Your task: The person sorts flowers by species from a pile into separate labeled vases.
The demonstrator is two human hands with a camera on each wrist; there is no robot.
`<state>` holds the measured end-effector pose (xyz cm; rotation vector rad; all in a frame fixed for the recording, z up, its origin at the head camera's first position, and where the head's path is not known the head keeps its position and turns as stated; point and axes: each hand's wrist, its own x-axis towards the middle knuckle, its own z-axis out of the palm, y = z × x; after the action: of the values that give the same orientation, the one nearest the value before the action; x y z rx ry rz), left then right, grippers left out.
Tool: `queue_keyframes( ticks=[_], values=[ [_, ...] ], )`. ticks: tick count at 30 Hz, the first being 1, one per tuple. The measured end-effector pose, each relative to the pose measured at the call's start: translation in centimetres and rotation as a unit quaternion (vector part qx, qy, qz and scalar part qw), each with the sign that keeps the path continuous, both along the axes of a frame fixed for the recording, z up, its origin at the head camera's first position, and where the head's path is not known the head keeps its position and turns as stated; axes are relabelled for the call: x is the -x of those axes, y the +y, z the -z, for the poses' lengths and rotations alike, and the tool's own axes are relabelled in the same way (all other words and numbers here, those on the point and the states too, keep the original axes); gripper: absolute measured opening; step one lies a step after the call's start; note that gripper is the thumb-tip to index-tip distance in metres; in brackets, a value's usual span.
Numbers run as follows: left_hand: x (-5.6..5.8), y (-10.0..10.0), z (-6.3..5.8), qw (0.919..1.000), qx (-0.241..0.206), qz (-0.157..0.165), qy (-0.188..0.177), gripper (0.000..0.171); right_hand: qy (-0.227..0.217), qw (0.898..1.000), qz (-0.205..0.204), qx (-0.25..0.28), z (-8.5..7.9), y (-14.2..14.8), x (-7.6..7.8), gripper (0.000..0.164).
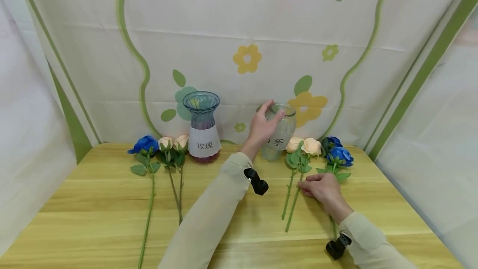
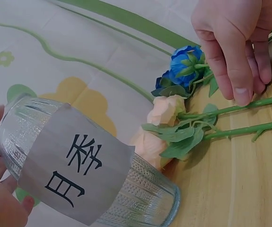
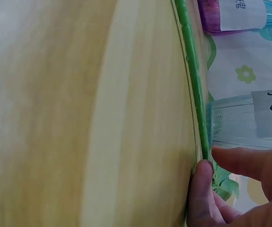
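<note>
My left hand (image 1: 261,125) grips a clear ribbed glass vase (image 2: 150,189) near its rim, the thumb on one side and fingers round the other. The vase tilts slightly and wears a white label (image 2: 79,165) with dark characters. Two peach artificial roses (image 1: 311,147) lie beside it, their green stems pointing toward me. My right hand (image 1: 324,190) pinches the nearer peach rose's stem (image 3: 195,80) between thumb and forefinger, low over the table. Blue roses (image 1: 340,156) lie just to the right, their stems partly hidden under that hand.
A blue-and-purple glass vase (image 1: 203,113) with a white label stands left on the wooden table (image 1: 93,202). Left of it lie a blue rose (image 1: 145,144) and two peach roses (image 1: 173,142). A white printed cloth (image 1: 205,32) hangs right behind the vases.
</note>
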<state>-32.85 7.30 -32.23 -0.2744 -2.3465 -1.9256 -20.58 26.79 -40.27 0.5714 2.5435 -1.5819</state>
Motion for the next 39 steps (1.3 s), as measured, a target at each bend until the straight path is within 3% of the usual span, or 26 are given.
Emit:
queue_keyframes(
  ticks=[16,20,23,29,33,36,39],
  values=[
    [0.1,-0.4,0.1,1.0000,-0.008,-0.003,0.001,0.063,0.011,0.993,-0.023,-0.113,0.3,-0.6,0.7,0.038],
    [0.1,-0.3,0.2,0.9999,-0.011,-0.003,0.004,0.064,0.011,0.995,-0.023,-0.092,0.2,-0.4,0.7,0.039],
    [0.0,0.1,0.3,0.9998,-0.017,-0.003,0.005,0.064,0.021,0.998,-0.016,-0.049,0.1,-0.1,0.5,0.040],
    [0.0,0.7,0.7,0.9997,-0.015,-0.014,0.012,0.061,0.072,0.997,0.005,0.034,-1.4,0.4,0.7,0.041],
    [0.1,1.1,1.0,0.9990,-0.018,-0.026,0.031,0.059,0.135,0.981,0.039,0.133,-3.2,0.6,1.3,0.029],
    [0.2,1.3,1.1,0.9985,-0.019,-0.034,0.038,0.059,0.178,0.956,0.075,0.221,-4.6,0.6,1.9,0.015],
    [0.2,1.2,1.3,0.9983,-0.022,-0.038,0.039,0.058,0.210,0.925,0.105,0.298,-5.5,0.5,2.5,0.012]
  ],
)
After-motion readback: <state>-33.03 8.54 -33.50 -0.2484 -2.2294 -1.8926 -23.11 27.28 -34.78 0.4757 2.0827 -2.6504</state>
